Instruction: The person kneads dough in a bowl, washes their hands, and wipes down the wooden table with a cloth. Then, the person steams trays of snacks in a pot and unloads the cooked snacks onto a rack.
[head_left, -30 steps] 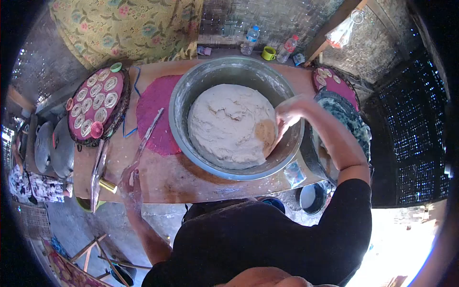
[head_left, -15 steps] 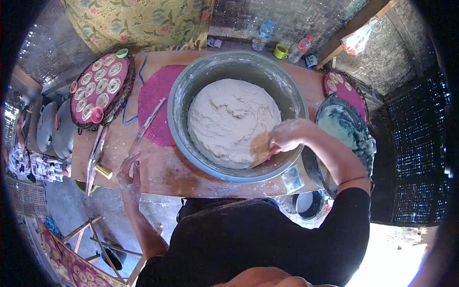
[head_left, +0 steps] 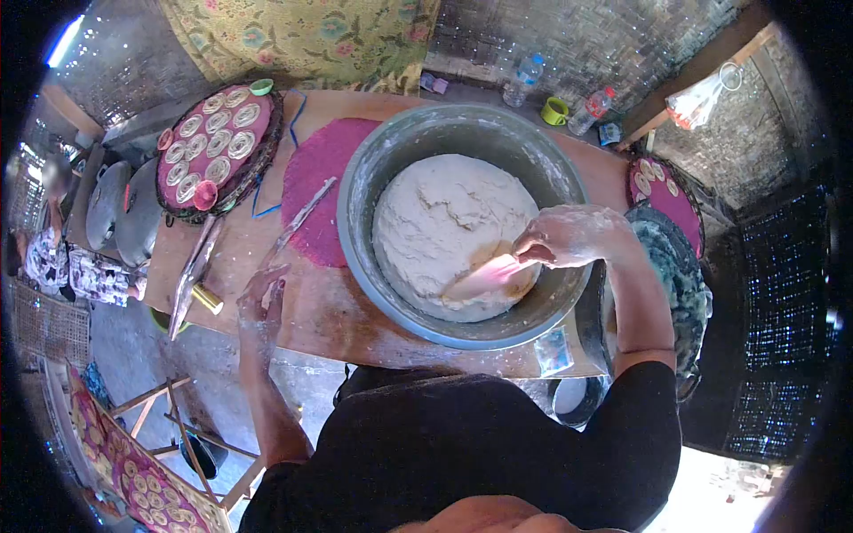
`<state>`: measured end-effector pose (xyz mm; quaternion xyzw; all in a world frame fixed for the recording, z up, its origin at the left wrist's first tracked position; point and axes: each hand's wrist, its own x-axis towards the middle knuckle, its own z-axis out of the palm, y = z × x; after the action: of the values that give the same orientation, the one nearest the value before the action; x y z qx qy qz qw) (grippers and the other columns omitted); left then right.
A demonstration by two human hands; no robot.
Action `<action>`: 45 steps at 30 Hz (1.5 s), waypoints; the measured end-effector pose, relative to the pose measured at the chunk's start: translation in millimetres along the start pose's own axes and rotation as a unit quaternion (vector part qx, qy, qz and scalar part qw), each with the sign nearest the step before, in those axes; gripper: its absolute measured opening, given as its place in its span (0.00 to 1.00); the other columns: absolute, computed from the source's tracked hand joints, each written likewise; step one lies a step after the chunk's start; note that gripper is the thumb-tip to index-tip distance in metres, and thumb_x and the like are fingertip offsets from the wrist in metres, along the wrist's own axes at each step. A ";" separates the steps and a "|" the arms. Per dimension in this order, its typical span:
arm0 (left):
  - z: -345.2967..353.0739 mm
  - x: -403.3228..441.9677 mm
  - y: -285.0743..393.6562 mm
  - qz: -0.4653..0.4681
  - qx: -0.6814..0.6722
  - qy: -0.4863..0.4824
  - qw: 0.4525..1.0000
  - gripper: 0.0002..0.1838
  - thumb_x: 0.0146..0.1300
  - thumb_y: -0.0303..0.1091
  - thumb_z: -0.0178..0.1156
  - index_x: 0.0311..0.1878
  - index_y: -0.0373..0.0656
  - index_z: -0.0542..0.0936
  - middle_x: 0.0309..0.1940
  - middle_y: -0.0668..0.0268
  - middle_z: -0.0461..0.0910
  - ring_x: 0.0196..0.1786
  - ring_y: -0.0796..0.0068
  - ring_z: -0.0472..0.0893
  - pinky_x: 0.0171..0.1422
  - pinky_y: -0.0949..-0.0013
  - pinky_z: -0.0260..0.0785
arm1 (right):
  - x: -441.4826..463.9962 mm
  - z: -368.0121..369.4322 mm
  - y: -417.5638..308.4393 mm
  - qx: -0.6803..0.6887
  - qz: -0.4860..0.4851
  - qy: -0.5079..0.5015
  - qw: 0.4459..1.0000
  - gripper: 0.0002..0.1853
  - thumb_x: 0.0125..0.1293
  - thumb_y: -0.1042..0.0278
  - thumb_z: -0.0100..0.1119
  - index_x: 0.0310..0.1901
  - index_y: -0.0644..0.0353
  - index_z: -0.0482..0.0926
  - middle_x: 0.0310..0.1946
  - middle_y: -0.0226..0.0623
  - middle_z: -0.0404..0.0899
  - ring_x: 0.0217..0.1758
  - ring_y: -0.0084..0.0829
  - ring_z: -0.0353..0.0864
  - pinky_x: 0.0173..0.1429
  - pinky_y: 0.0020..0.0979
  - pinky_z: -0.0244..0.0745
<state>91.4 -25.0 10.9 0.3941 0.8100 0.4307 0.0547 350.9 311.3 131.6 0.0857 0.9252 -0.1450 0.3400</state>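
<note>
A large grey-green basin point(head_left: 355, 169) stands on the wooden table, filled with a big pale mound of dough point(head_left: 453, 200). My right hand point(head_left: 573, 235), dusted white, is closed around a pink spatula point(head_left: 484, 277) whose blade lies against the dough's near right side. A tan patch shows beside the blade. On the left, my floury left hand point(head_left: 260, 298) has its fingers curled at the lower end of a long, thin, floury stick point(head_left: 302, 220). That end is hidden by the hand. Beneath the stick's far end lies a round pink mat point(head_left: 311, 164).
A round pink tray point(head_left: 204, 147) holds several pale coils at the left. Floury sticks point(head_left: 191, 280) and a gold cylinder point(head_left: 207, 299) lie at the table's left edge. A smeared dark pan point(head_left: 671, 258) stands right of the basin. Bottles and a yellow cup point(head_left: 554, 111) line the back.
The view has shifted, so most things appear farther right. My right hand has lifted from low in the basin, and more of the pink spatula shows. My left hand stays at the stick.
</note>
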 end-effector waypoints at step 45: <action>-26.0 -76.3 -63.2 0.240 0.037 -0.047 0.969 0.21 0.63 0.34 0.57 0.60 0.51 0.72 0.57 0.63 0.74 0.60 0.60 0.72 0.67 0.55 0.61 | 97.6 154.5 -113.4 0.084 0.106 0.631 0.764 0.11 0.62 0.70 0.60 0.45 0.58 0.81 0.49 0.41 0.76 0.54 0.42 0.75 0.60 0.39 0.70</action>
<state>95.0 -114.5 -38.8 0.5984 0.7038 0.3819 -0.0266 341.5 159.7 -20.7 0.2840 0.8999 -0.0987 -0.3158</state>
